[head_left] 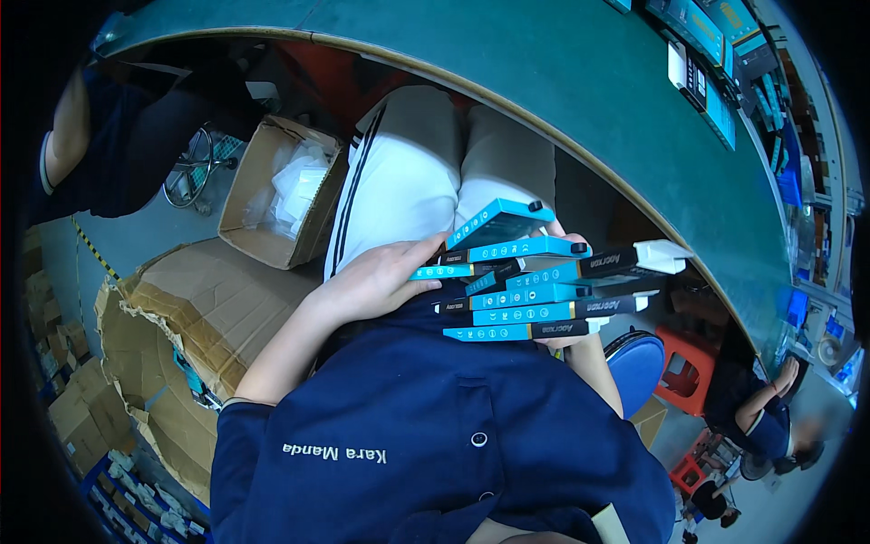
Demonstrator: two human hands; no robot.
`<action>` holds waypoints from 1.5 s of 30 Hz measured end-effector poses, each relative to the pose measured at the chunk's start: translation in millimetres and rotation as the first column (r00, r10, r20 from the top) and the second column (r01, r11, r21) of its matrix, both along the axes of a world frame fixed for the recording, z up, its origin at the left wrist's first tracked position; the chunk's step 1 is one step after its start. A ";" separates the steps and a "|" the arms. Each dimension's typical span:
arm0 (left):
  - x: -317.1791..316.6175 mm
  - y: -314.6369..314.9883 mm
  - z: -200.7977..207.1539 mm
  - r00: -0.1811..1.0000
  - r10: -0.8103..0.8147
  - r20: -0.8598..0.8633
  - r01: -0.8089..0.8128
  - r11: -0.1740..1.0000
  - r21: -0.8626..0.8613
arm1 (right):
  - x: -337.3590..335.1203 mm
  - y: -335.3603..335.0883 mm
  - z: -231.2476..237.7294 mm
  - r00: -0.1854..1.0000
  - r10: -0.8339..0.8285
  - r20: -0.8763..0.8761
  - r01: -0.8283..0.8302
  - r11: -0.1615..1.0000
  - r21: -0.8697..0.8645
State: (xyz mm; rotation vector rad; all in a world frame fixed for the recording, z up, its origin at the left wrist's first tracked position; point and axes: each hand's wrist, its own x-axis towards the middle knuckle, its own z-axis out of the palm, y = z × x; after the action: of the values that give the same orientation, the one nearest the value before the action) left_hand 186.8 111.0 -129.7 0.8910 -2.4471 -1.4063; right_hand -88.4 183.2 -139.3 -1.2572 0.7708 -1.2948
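Observation:
A loose stack of flat blue-and-black boxes [523, 296] is held in front of my body, above my lap. Some of the boxes fan out at different angles, and a few have white end flaps standing open at the right. My left hand [390, 275] grips the stack's left side, thumb and fingers around a thin blue box [442, 271]. At the right side, my right hand [569, 341] is wrapped round the stack; most of it is hidden behind the boxes. The topmost blue box [498, 223] tilts away from the others.
A green table [507, 68] curves across the far side, with more blue boxes [693, 91] at its right. To the left are an open carton [249, 199] of clear plastic and a large torn carton [204, 304]. A red stool [684, 367] stands right; other people sit nearby.

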 end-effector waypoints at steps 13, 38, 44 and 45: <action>0.1 16.1 -19.1 0.951 0.161 -0.263 -0.092 0.963 0.255 | -24.1 0.2 -22.6 0.954 0.140 0.264 -0.193 0.963 0.188; -148.2 -133.2 142.1 0.716 -0.041 -0.697 -0.412 0.781 -0.469 | -128.2 -152.9 145.5 0.824 0.044 -0.565 -0.014 0.998 0.057; -158.1 -149.1 114.7 0.614 -0.131 -0.778 -0.290 0.880 -0.377 | -104.1 -148.5 153.7 0.951 -0.052 -0.306 0.036 0.998 -0.058; -159.0 -149.9 113.0 0.612 -0.129 -0.780 -0.289 0.882 -0.373 | -109.0 -148.7 146.2 0.949 -0.034 -0.313 0.036 0.999 0.001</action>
State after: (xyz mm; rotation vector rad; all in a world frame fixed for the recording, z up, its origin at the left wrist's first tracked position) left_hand 27.9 -38.9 -16.7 0.1634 -1.8411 -0.8110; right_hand -197.4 34.5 6.9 -1.4702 1.0244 -1.1313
